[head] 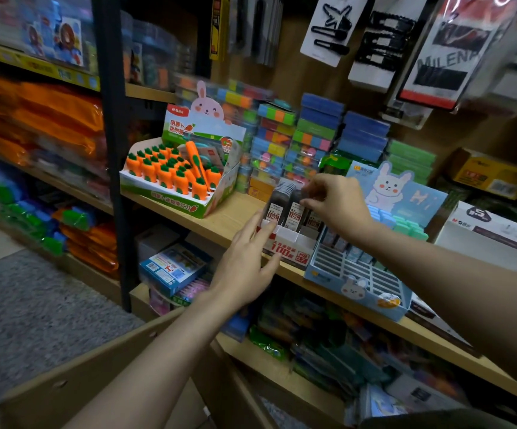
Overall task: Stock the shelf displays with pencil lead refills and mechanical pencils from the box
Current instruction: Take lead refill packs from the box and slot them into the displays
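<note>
Stocking lead refills on the wooden shelf [220, 221]

My right hand [337, 205] pinches a lead refill case [294, 209] in the white display box [288, 243]; my left hand [248, 264], fingers straight, touches the box's front.

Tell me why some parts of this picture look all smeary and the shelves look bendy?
In the head view, the hanging hair clip cards at top right and the orange packs at left are blurred; the carrot box and both hands, left hand and right hand, look sharper; the wide lens bends the shelf lines, and the lower shelves sit in dim shadow.
</note>
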Tool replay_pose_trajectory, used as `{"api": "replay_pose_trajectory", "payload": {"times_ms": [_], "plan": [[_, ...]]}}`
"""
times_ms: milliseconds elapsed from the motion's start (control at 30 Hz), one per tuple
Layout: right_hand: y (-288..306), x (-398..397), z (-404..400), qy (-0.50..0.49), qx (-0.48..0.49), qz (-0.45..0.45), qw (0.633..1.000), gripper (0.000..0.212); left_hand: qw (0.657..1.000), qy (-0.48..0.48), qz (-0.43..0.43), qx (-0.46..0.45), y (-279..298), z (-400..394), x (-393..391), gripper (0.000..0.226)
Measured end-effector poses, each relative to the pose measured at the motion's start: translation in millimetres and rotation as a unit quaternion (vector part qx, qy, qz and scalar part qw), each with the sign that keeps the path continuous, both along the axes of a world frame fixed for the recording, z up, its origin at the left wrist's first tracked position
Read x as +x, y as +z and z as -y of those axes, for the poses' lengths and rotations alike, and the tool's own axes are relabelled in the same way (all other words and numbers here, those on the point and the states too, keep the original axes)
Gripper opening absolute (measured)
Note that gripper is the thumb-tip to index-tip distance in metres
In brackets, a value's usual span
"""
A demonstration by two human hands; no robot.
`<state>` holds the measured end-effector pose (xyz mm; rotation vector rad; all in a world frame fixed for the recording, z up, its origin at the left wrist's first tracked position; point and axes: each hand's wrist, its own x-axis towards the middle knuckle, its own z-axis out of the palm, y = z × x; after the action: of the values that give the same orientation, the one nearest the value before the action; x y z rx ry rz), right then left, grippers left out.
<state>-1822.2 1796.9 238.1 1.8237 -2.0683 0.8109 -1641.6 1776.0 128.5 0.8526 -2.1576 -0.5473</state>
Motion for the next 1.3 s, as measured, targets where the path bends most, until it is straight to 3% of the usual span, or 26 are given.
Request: {"api": "replay_pose_trajectory", "payload": {"times_ms": [233, 333, 400, 500, 633, 767, 833, 1000, 1167, 1300], "plan": [[-8, 6, -6, -0.018, -0.005, -0.118, 0.993, 0.022, 1.000, -0.007, 0.026, -0.008, -2, 0, 1, 0.067], [-10, 13, -22, 0.019, -0.069, -0.087, 0.994, 0.029, 0.999, -0.017, 0.001, -0.034, -8, -6, 8, 0.062], [-19, 21, -43, 0.084, -0.123, -0.050, 0.988, 0.023, 0.996, -0.018, -0.019, -0.080, -13, -12, 16, 0.048], [-57, 34, -79, 0.162, -0.109, -0.015, 0.981, 0.016, 0.994, -0.024, -0.005, -0.106, -30, -23, 31, 0.026], [-135, 56, -112, 0.209, 0.029, 0.060, 0.976, 0.024, 0.996, -0.009, 0.083, -0.016, -85, -50, 72, 0.020], [-220, 75, -122, 0.166, 0.279, 0.090, 0.941, 0.065, 0.968, 0.067, 0.160, 0.181, -161, -100, 125, 0.018], [-249, 81, -126, 0.143, 0.338, 0.116, 0.923, 0.079, 0.941, 0.084, 0.185, 0.272, -196, -126, 144, 0.017], [-287, 89, -128, 0.183, 0.356, 0.174, 0.900, 0.088, 0.876, 0.153, 0.193, 0.414, -248, -171, 162, 0.022], [-306, 95, -128, 0.148, 0.329, 0.198, 0.912, 0.093, 0.827, 0.194, 0.187, 0.493, -278, -180, 159, 0.036], [-313, 97, -125, 0.132, 0.337, 0.208, 0.909, 0.100, 0.825, 0.189, 0.193, 0.496, -297, -176, 152, 0.049]]}}
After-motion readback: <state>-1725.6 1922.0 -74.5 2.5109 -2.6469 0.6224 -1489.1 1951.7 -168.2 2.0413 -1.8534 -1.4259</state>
